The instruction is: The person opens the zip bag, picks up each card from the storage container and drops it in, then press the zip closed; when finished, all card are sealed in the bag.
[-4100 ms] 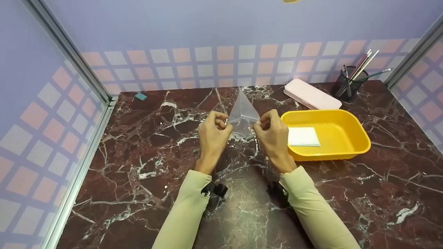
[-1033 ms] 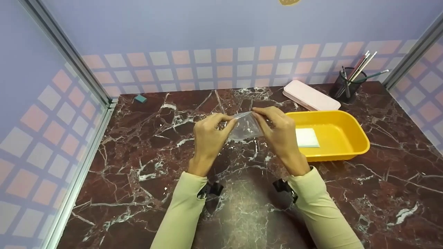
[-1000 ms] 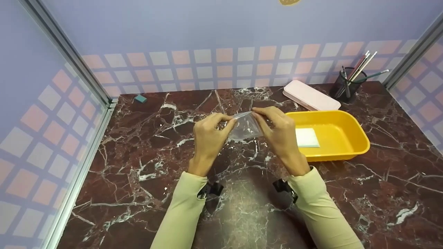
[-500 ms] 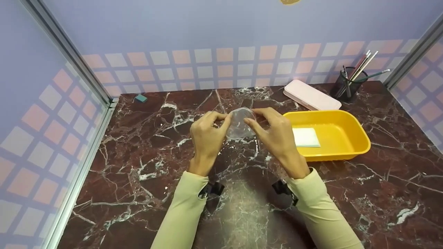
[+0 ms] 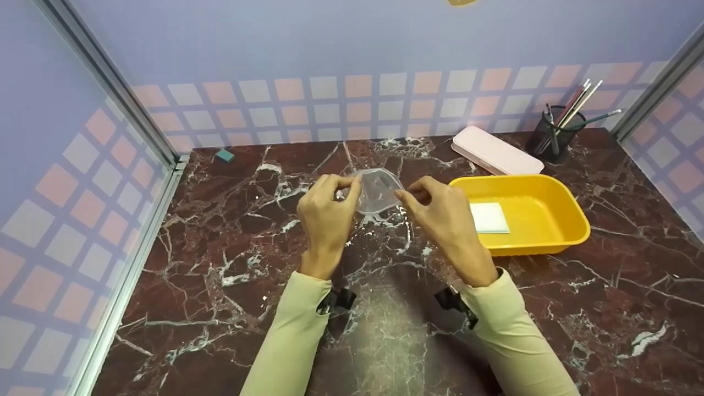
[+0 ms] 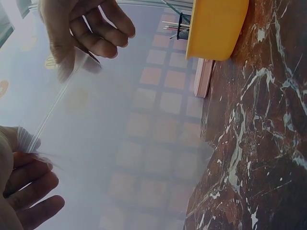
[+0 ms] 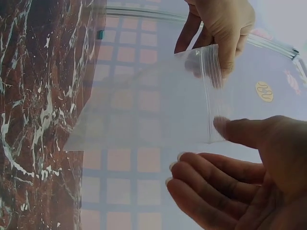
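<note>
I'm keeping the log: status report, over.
Left hand, right hand pinch clear plastic zip bag. Bag spans both, looks empty. Yellow rectangular plastic tub beside right hand.

The table (image 5: 220, 330) (veined, dark red) bears a yellow tray (image 5: 536, 212), pink case (image 5: 498, 151), black cup (image 5: 551, 143) and teal block (image 5: 225, 155).

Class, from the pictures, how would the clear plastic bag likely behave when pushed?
The clear plastic bag will probably flop: its outline curves in the head view. It seems light for its size, since wall squares show through it.
</note>
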`<state>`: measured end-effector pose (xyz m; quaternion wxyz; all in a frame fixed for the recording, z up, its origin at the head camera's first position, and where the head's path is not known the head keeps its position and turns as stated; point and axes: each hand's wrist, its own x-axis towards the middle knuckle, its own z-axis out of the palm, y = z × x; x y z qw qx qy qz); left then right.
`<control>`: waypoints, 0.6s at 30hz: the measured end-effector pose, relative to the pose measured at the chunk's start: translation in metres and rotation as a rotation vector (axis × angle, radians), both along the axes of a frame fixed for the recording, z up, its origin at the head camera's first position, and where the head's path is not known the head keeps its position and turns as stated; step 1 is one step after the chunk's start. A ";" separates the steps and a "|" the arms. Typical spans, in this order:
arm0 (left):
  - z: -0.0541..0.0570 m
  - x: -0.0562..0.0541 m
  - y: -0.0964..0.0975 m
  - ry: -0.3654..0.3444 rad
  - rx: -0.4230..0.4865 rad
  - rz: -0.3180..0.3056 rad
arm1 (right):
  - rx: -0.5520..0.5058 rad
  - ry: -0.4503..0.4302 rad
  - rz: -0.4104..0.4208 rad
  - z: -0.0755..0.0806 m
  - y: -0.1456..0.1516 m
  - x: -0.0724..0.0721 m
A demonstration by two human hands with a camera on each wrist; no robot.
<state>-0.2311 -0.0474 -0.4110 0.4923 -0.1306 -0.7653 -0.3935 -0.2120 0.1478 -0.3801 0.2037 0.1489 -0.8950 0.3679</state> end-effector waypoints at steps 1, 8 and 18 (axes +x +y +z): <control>0.000 0.000 0.000 0.000 0.000 -0.007 | -0.015 -0.010 -0.010 0.000 0.000 0.000; 0.001 -0.002 0.000 0.000 -0.033 -0.167 | -0.096 0.013 -0.044 0.000 0.004 -0.005; 0.002 -0.005 -0.002 -0.039 -0.050 -0.324 | -0.132 -0.050 -0.063 0.000 0.018 -0.010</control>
